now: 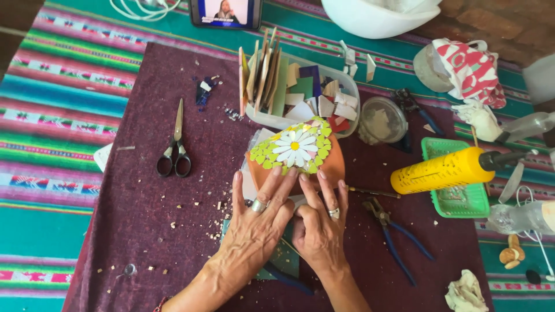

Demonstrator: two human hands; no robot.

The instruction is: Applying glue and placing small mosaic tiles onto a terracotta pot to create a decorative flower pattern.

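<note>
An orange clay pot [332, 163] lies on its side on the dark purple cloth [144, 231]. A mosaic of a white daisy with green leaf pieces [295, 145] covers its upper side. My left hand [257, 222] rests flat, its fingertips touching the pot's near edge. My right hand [319, 222] lies beside it, fingers reaching to the pot's lower edge, thumb tucked under the left hand. Both hands wear rings. What lies under my palms is hidden.
Scissors [175, 151] lie left of the pot. A clear tub of tile pieces [300, 92] stands behind it. A yellow bottle [442, 170] rests on a green tray [457, 202]. Blue-handled nippers [399, 237] lie to the right. A phone [225, 13] stands at the back.
</note>
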